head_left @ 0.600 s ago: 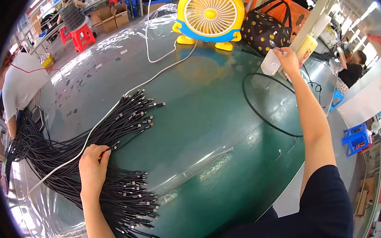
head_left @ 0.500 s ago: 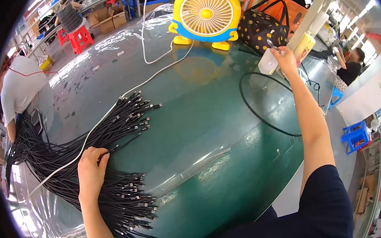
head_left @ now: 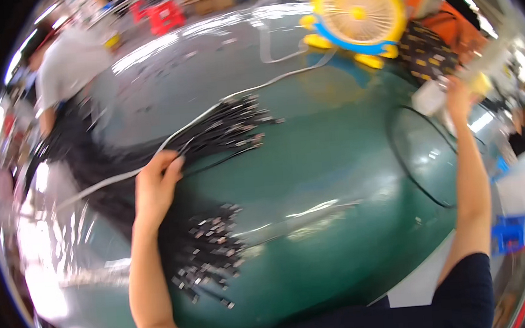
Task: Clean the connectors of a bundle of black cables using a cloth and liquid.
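A large bundle of black cables (head_left: 108,161) fans out on the left of the table, their metal-tipped plugs in an upper group (head_left: 243,113) and a lower group (head_left: 213,248). Between these groups, my left hand (head_left: 158,187) is closed in a pinch on one black cable (head_left: 222,160), which runs right from the fingertips. My right hand (head_left: 458,100) is stretched far right, beside a small white box (head_left: 430,96). Its fingers are smeared by motion, so what they hold does not show.
A yellow and blue cartoon-shaped fan (head_left: 358,13) stands at the back, its white cord (head_left: 280,79) crossing the cables. Beside it sits a dark patterned bag (head_left: 423,49). A looped black cable (head_left: 400,153) lies right. A person in white (head_left: 72,62) bends over the cables' far-left end.
The view has swung, so the table and everything on it sit farther right and mostly higher. My left hand keeps its pinch among the cables; my right hand stays beside the white box.
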`<state>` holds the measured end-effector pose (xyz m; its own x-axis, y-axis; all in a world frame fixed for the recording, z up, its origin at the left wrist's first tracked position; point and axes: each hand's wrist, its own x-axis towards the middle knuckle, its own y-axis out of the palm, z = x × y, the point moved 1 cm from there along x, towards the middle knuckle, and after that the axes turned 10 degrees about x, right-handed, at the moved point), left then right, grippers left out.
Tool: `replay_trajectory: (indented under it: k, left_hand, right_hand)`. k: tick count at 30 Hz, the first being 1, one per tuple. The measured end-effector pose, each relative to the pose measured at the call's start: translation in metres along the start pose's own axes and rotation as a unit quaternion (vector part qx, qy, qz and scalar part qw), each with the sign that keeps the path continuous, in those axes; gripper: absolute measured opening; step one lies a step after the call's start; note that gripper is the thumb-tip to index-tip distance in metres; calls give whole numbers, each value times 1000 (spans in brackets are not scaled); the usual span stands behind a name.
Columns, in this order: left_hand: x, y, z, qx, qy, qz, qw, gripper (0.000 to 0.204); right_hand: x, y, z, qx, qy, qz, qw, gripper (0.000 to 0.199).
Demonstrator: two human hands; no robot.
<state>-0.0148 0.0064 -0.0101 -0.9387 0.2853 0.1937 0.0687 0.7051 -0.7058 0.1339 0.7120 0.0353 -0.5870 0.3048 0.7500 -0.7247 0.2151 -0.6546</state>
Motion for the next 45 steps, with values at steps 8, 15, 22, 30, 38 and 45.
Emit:
replay_trajectory:
  k: [8,15,22,30,38,45]
  left_hand:
    - [1,-27,19,-113,-44,109,987,18]
    - [14,-29,23,-215,-90,154,960,22]
    - [10,-40,32,-271,-92,164,944,24]
    - [11,-32,40,-303,-94,178,931,17]
    - [12,-34,43,-279,-75,181,940,23]
    - [12,-35,45,-333,-100,187,919,24]
  right_hand:
    - [-17,11,24,-12,-22,18,1000,25]
    - [-14,-10,131,275,60,-2,960,25]
    - [-87,-1,438,599,-48,342,723,17]
    - [-116,11,577,696,-9,452,558,25]
    - [-108,23,573,674,-22,435,597,15]
    - [-104,19,567,692,25,450,564,15]
